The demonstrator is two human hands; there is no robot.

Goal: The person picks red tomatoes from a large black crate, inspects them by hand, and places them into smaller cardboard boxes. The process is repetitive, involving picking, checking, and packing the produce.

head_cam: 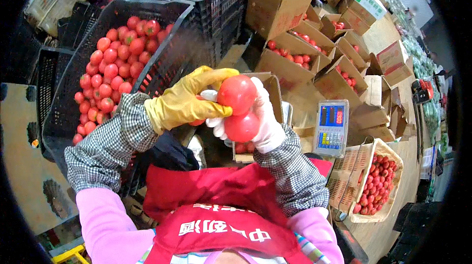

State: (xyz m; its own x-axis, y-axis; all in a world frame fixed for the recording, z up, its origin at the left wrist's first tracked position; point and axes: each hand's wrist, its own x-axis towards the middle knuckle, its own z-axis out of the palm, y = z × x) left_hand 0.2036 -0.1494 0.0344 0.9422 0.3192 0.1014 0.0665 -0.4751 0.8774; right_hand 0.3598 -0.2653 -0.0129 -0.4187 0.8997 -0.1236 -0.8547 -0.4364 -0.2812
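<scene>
My left hand [184, 98], in a yellow rubber glove, grips a large red tomato [237, 94] between thumb and fingers. Below that fruit, a second tomato [241, 127] rests in my right hand [267, 120], which wears a white glove. White fingertips also reach behind the upper tomato. More red shows beside my left palm, mostly hidden by the glove. Under my hands stands an open cardboard box [271, 83] with tomatoes [245, 148] at its near end. To the left is a black plastic crate [61, 116] heaped with tomatoes [110, 70].
A scale's display and keypad unit [330, 127] stands to the right. Beyond it sits a cream plastic basket [396, 186] of small red fruit [379, 183]. Several open cardboard boxes [287, 67] with tomatoes fill the upper right. Stacked black crates [225, 17] stand ahead.
</scene>
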